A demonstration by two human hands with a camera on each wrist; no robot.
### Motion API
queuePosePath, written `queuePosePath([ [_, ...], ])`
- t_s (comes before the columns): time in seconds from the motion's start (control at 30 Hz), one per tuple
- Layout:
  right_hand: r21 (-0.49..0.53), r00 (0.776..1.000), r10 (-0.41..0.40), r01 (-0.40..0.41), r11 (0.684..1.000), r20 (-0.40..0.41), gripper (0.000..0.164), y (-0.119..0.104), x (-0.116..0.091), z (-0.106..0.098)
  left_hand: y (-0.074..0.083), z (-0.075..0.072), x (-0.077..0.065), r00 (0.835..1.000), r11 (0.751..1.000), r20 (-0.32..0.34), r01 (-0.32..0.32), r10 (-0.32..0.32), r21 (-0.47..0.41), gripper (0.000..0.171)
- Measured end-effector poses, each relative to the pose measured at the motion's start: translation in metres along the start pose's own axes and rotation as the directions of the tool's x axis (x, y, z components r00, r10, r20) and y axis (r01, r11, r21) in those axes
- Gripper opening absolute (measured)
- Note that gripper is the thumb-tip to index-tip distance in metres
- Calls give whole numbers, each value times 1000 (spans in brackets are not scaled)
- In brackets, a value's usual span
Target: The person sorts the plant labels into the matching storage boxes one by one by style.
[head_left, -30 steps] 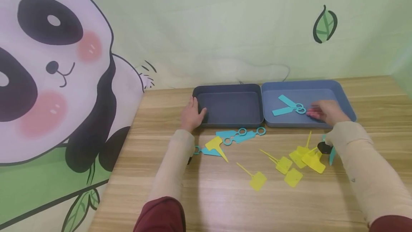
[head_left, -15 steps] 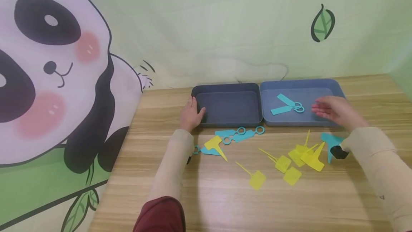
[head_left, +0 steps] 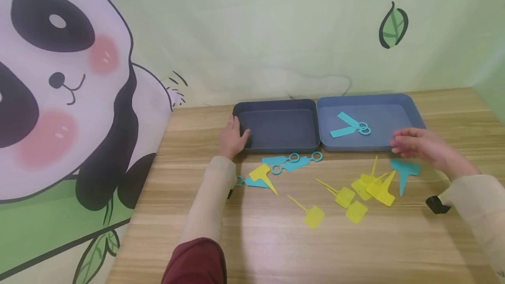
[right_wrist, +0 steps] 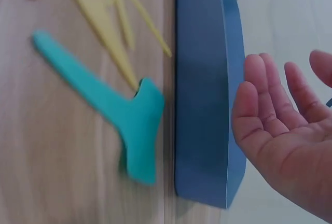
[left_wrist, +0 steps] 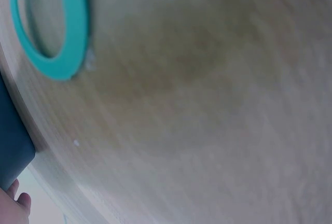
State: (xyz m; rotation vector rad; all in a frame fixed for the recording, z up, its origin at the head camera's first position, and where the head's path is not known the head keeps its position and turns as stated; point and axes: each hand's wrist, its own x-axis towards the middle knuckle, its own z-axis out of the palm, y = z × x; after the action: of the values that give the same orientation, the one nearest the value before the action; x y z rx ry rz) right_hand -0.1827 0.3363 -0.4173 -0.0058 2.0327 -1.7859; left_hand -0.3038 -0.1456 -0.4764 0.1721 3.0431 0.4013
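Observation:
My left hand (head_left: pixel 232 139) rests with straight fingers at the left edge of the dark tray (head_left: pixel 276 130), thumb over its rim. In the left wrist view, only its fingertips show beside the tray. My right hand (head_left: pixel 420 146) hovers by the front right corner of the blue tray (head_left: pixel 384 113), fingers loosely bent and holding nothing. Two turquoise ring-ended tags (head_left: pixel 342 132) lie crossed inside the blue tray. Below the right hand is a turquoise T-shaped plant label (right_wrist: pixel 140 123) on the table, with several yellow plant labels (head_left: pixel 380 193) overlapping to its left.
In front of the dark tray lie several turquoise ring-ended tags (head_left: pixel 276 160), with a yellow T-shaped label (head_left: pixel 260 172) across one. Single yellow square-headed labels (head_left: pixel 314 217) are spread nearer on the wooden table (head_left: pixel 335 257). A panda-printed cloth (head_left: pixel 252 34) hangs behind.
My right hand has drawn back rightward from above the crossed tags to the blue tray's front right corner, uncovering the turquoise T-shaped label. The left hand has stayed at the dark tray.

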Motion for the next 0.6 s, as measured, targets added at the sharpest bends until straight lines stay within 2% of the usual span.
queuePosePath([
  [0.1, -172, 1000, 11, -13, 985, -13, 14, 3, -6, 2, 0, 0, 0, 1000, 1000, 0, 6, -6, -10, 71],
  [0.27, -371, 999, 33, -31, 928, -2, 45, 6, -14, 6, 0, -2, -1, 1000, 1000, 9, 9, -9, -4, 71],
  [0.4, -464, 999, 29, -16, 885, 21, 48, 10, -17, 13, 1, -3, -2, 1000, 1000, 19, 7, -7, -3, 71],
  [0.6, -522, 996, 57, -14, 853, 67, 46, 15, -16, 28, 1, -2, -1, 1000, 1000, 20, 5, -4, -6, 72],
])
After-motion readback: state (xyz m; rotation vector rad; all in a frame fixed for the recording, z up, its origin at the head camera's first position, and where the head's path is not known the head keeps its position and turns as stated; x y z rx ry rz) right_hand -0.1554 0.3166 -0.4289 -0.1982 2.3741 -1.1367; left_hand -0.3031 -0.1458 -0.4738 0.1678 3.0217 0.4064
